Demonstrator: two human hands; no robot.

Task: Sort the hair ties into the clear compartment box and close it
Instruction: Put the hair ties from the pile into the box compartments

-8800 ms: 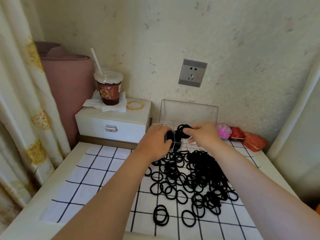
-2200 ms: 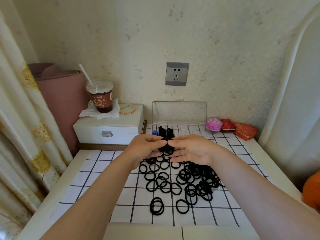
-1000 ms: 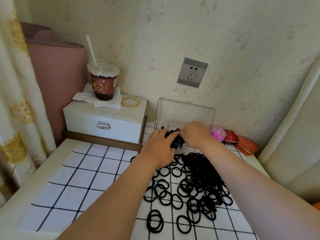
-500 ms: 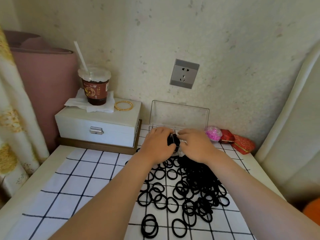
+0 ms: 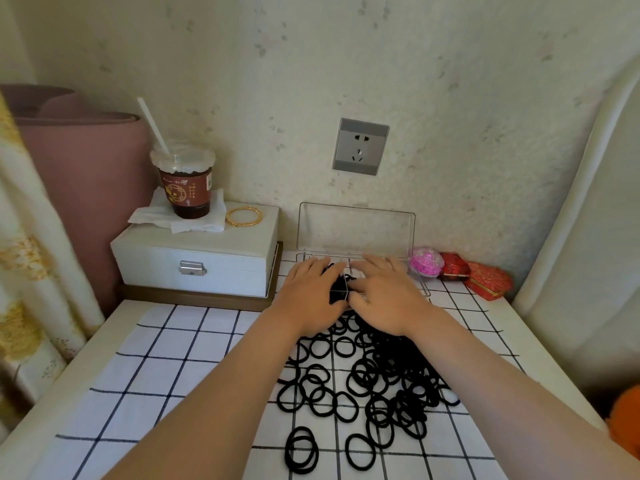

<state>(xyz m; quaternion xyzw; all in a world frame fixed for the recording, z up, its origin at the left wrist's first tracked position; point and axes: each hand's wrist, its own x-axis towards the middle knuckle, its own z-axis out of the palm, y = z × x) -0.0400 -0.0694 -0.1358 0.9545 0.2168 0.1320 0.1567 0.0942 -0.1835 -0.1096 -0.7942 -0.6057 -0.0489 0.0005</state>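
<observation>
hands: left hand (image 5: pixel 311 294) + right hand (image 5: pixel 385 296) lying flat, fingers straight, pressing bundled ties (image 5: pixel 337 284) into clear box (image 5: pixel 416 284) | lid (image 5: pixel 356 230) standing upright | loose ties (image 5: pixel 384 375) lying piled on table (image 5: pixel 173 358)

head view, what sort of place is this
Probably a bedroom or dressing corner at home: a white jewellery box with a gold bangle on top, a patterned curtain at the left, and a takeaway drink cup with a straw.

Two hands (image 5: pixel 313 292) (image 5: pixel 388 294), one box (image 5: pixel 356 230), dozens of hair ties (image 5: pixel 394 348)
</observation>
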